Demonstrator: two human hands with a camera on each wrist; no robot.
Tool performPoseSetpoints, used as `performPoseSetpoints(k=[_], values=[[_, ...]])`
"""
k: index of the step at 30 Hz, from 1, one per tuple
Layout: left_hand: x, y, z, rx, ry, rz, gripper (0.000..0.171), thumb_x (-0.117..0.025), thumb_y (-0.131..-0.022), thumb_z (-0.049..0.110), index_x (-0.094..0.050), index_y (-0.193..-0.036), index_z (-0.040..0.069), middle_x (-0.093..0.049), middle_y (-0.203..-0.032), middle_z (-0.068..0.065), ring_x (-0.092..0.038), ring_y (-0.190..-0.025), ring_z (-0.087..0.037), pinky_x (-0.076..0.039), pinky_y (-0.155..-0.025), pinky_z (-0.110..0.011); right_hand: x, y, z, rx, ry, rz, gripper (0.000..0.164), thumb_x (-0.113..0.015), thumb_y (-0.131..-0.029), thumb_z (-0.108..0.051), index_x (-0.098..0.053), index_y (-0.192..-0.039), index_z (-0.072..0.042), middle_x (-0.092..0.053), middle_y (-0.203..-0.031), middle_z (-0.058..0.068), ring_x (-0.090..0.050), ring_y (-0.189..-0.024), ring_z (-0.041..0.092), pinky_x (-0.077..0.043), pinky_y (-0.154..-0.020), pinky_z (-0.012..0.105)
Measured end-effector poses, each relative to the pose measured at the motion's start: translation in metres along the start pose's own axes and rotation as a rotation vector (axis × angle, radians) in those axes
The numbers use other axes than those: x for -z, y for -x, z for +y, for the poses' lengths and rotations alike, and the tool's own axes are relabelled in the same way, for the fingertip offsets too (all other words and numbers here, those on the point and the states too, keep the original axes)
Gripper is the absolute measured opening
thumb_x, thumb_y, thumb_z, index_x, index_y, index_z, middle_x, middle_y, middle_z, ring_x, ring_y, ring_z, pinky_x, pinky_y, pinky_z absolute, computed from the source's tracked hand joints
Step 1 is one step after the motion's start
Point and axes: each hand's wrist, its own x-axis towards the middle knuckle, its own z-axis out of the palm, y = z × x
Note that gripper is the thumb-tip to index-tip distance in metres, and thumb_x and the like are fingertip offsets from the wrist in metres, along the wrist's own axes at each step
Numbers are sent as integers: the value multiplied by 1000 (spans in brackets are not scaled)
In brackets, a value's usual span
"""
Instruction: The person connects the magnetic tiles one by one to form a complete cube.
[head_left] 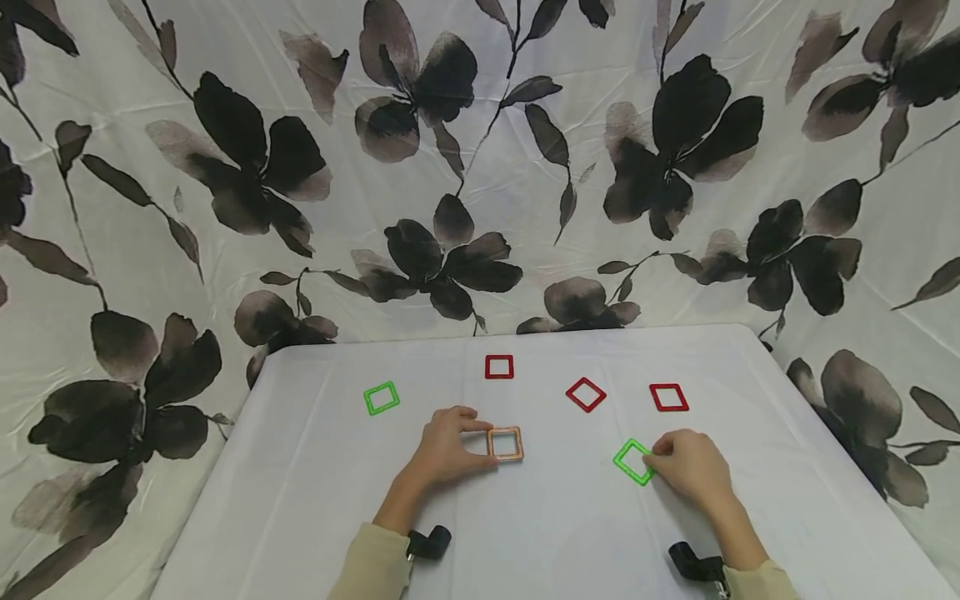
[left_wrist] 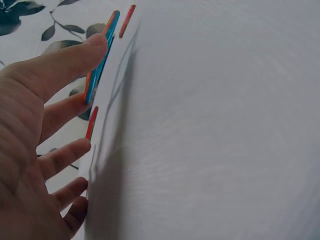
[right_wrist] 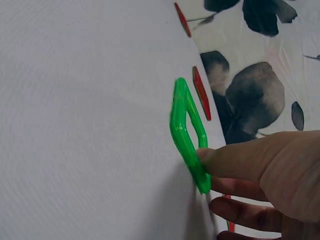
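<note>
Near the middle of the table, my left hand (head_left: 444, 448) pinches an orange square frame (head_left: 520, 444) between thumb and index finger. The left wrist view shows the orange frame's blue side (left_wrist: 98, 74) and the other fingers spread loosely below it. Farther right, my right hand (head_left: 693, 468) grips a bright green square frame (head_left: 628, 472) at one corner. In the right wrist view this green frame (right_wrist: 180, 125) stands tilted, its near corner under the thumb, with a shadow on the cloth below.
Another green square frame (head_left: 368, 403) lies at the far left of the white-covered table (head_left: 540, 533). Toward the back lie three red square frames, one in the middle (head_left: 499, 357), one turned like a diamond (head_left: 576, 387), one farther right (head_left: 666, 386). A flowered curtain (head_left: 525, 192) hangs behind.
</note>
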Motion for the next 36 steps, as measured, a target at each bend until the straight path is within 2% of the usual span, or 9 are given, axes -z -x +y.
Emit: performPoseSetpoints(k=[8,11,18,23,32,36], values=[[-7,3,0,8,-56,-19,54,-83,-65,56,-75,-111,29,-51,-138,-7,-37,-130,-35,-33,-99,-57,-4,3,-2,-52,-18,32,11,-77,-77,-21,-76,-78,-10,-69,-73,0,-61,-69,20,-47,-60,40],[-9,3,1,8,-72,-22,55,-84,-65,56,-75,-112,29,-49,-140,-8,-36,-131,-35,-33,-99,-56,-5,3,-1,-51,-20,43,12,-77,-77,-22,-76,-78,-10,-69,-74,1,-61,-69,22,-47,-60,41],[-10,4,1,14,-85,-50,61,-84,-64,56,-71,-117,29,-45,-144,-9,-33,-134,-36,-30,-101,-58,0,9,-3,-115,-31,25,20,-78,-77,-27,-76,-84,-8,-70,-80,4,-62,-71,24,-46,-56,40],[-10,6,0,20,-62,-65,62,-86,-64,52,-70,-118,28,-43,-146,-10,-31,-135,-36,-28,-102,-59,-2,10,-3,-144,-37,20,20,-79,-77,-27,-77,-85,-9,-70,-81,5,-63,-71,26,-45,-55,40],[-11,8,-2,32,-31,-44,57,-85,-66,50,-70,-116,28,-44,-145,-9,-31,-136,-36,-28,-102,-59,-10,9,-2,-105,-118,69,11,-78,-76,-22,-74,-74,-11,-68,-70,0,-57,-61,17,-42,-51,34],[-10,8,-1,21,-17,-40,57,-85,-66,50,-69,-116,27,-44,-145,-11,-31,-135,-38,-29,-101,-61,-12,6,-6,-50,-175,87,11,-77,-77,-19,-71,-76,-9,-65,-67,-3,-56,-60,14,-43,-53,31]])
